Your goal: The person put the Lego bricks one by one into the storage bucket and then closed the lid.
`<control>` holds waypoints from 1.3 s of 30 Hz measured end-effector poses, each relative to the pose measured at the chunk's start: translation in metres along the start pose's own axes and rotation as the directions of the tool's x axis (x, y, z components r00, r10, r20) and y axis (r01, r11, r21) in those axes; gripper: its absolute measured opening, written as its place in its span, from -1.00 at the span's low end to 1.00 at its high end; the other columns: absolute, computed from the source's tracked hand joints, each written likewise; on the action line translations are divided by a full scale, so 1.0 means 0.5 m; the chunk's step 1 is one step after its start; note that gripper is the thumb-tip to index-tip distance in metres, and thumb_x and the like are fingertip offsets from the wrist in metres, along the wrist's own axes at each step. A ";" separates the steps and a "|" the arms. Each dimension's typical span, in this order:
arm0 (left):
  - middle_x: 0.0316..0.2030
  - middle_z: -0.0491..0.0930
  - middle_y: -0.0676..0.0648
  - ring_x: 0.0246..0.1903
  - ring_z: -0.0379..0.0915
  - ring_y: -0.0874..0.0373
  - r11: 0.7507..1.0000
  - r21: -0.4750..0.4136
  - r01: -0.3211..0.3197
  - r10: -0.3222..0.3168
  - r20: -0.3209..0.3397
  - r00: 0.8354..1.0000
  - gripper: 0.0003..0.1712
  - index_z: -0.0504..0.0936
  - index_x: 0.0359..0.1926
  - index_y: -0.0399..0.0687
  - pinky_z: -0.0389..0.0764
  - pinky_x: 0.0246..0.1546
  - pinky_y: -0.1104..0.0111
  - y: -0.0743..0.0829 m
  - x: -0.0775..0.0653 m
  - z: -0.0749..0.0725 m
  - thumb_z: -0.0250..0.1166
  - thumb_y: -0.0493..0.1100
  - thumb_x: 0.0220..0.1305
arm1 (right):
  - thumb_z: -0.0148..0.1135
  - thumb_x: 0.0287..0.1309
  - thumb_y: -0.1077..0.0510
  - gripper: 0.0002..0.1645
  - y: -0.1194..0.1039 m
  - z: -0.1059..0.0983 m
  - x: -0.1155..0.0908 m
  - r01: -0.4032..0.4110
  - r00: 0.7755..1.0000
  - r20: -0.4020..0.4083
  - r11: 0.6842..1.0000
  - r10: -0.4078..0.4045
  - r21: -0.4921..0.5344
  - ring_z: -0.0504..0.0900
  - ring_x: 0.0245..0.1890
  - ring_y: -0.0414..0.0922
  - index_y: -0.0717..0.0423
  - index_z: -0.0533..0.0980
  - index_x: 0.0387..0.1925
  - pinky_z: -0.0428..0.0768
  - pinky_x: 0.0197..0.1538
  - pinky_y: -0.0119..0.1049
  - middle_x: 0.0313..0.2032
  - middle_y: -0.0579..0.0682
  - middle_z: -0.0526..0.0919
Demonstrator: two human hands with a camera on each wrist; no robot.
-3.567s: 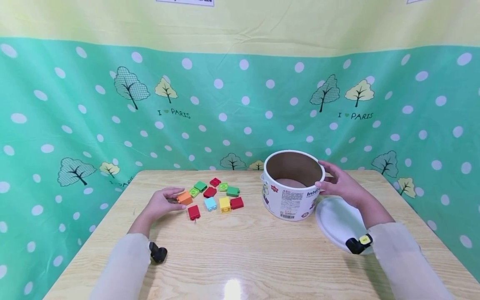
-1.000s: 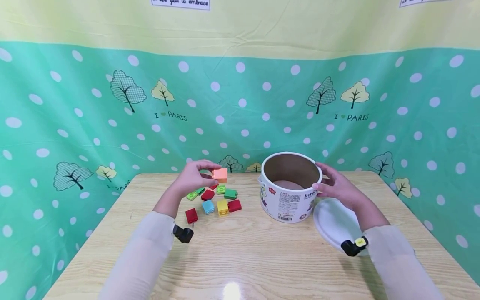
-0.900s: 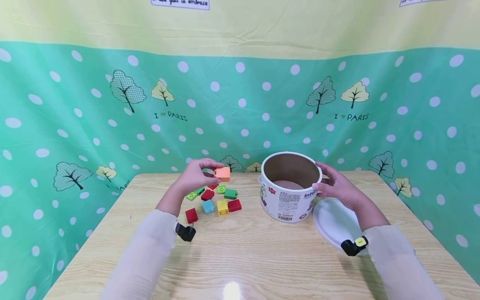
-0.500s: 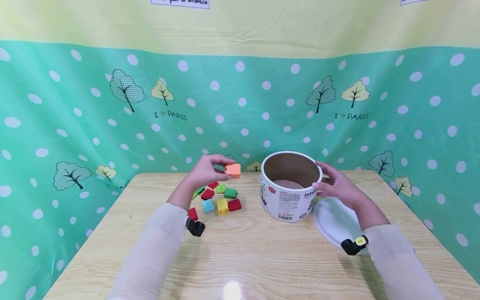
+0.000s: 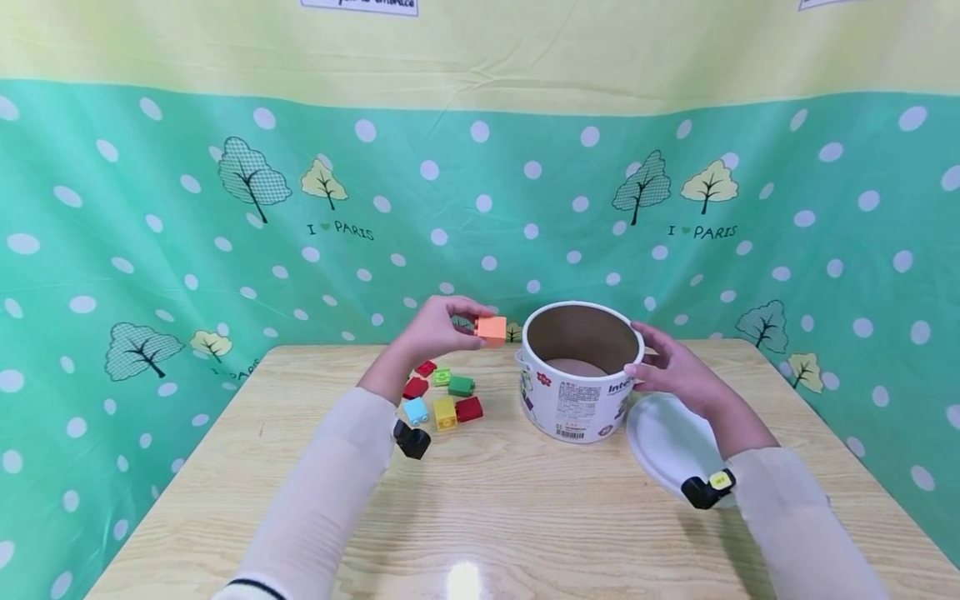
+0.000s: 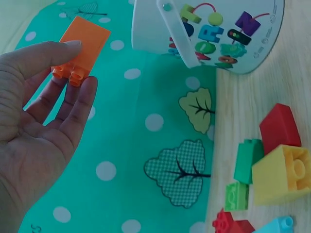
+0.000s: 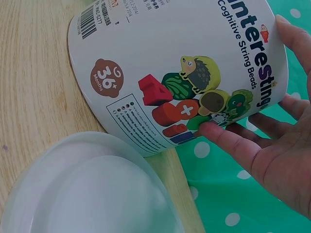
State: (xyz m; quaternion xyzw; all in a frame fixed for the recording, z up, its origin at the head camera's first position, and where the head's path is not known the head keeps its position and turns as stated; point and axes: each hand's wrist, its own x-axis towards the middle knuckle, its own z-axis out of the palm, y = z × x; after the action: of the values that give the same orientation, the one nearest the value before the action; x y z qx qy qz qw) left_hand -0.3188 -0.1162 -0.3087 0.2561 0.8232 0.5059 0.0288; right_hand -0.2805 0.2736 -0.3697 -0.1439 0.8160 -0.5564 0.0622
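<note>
My left hand (image 5: 442,327) pinches an orange toy brick (image 5: 491,331) between thumb and fingers, up in the air just left of the bucket. In the left wrist view the orange brick (image 6: 85,46) has its studs toward the palm. A white round bucket (image 5: 573,408) with printed pictures and a brown inside stands uncovered on the table. My right hand (image 5: 678,371) rests against its right side near the rim, fingers spread; in the right wrist view the right hand (image 7: 272,145) touches the printed wall of the bucket (image 7: 146,63).
Several toy bricks lie left of the bucket, among them a yellow brick (image 5: 445,412), a light blue brick (image 5: 416,410), a red brick (image 5: 469,408) and a green brick (image 5: 461,385). A white lid (image 5: 667,442) lies under the right forearm. A dotted green curtain (image 5: 480,208) hangs behind the table.
My left hand took up the orange brick from the table's left and has carried it up and rightward toward the bucket. The right hand stays at the bucket.
</note>
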 end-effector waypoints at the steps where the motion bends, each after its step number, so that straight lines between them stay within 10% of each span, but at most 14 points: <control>1: 0.05 0.58 -0.05 -0.09 0.57 -0.02 1.000 0.007 -0.007 0.007 0.003 1.000 -0.53 0.69 0.05 -0.07 0.67 -0.12 0.26 0.003 0.003 0.001 0.46 -0.37 0.05 | 0.35 0.20 0.04 0.08 -0.001 0.000 0.000 0.000 1.000 0.001 1.000 0.000 -0.002 0.19 0.34 0.35 -0.05 -0.12 0.55 0.58 0.06 0.08 0.47 0.23 0.00; 39: -0.14 0.66 -0.04 -0.12 0.56 0.10 0.989 0.142 -0.032 0.011 0.144 0.990 -0.54 0.71 -0.02 -0.15 0.65 -0.19 0.39 0.083 0.130 0.084 0.49 -0.42 -0.02 | 0.34 0.21 0.07 0.07 0.004 -0.003 0.004 0.010 1.000 0.006 1.000 -0.010 0.000 0.19 0.34 0.36 0.00 -0.11 0.54 0.57 0.05 0.13 0.46 0.25 0.02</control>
State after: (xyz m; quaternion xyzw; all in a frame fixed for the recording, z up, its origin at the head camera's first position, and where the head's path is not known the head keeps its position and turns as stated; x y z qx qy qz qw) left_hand -0.3459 -0.0377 -0.2805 0.3020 0.8505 0.4260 0.0636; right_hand -0.2832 0.2747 -0.3707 -0.1493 0.8150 -0.5564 0.0618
